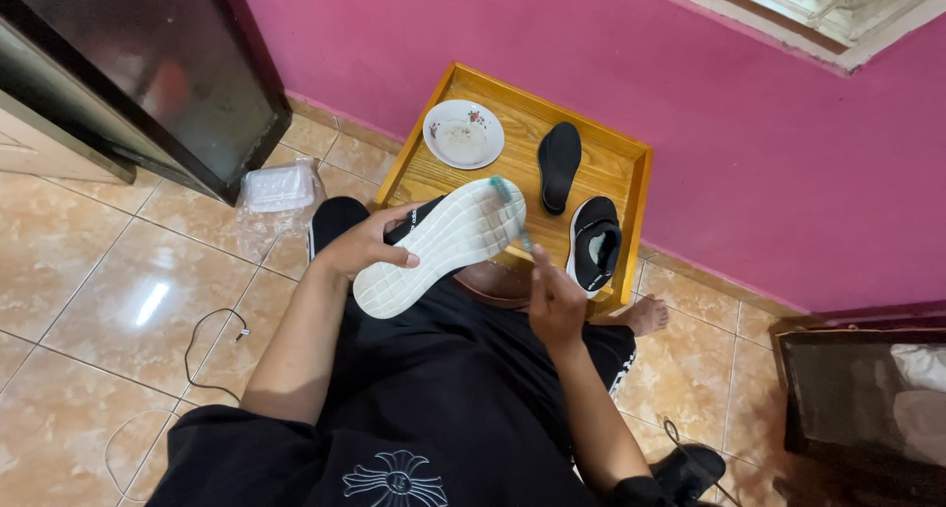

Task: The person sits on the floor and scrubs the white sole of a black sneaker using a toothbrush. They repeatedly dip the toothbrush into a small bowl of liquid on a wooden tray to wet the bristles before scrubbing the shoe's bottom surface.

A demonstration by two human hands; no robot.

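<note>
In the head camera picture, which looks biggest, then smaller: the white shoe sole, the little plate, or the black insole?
1. White shoe sole, though it is nearest the camera.
2. and 3. Little plate and black insole look about alike, so no ranking.

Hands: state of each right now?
Left hand: closed on the shoe, white sole up.
Right hand: closed on a small brush at the shoe's toe.

The left hand (pixel 367 243) grips a black shoe (pixel 440 246) by its side, white ribbed sole turned up, fingers wrapped over the sole's edge. The right hand (pixel 554 300) holds a small pale green brush (pixel 514 206), whose head touches the sole's toe end, just above those fingertips. Beyond the fingers, a wooden tray table (pixel 621 157) carries a white plate (pixel 463 134), a black insole (pixel 559 166) and a second shoe (pixel 594 244).
</note>
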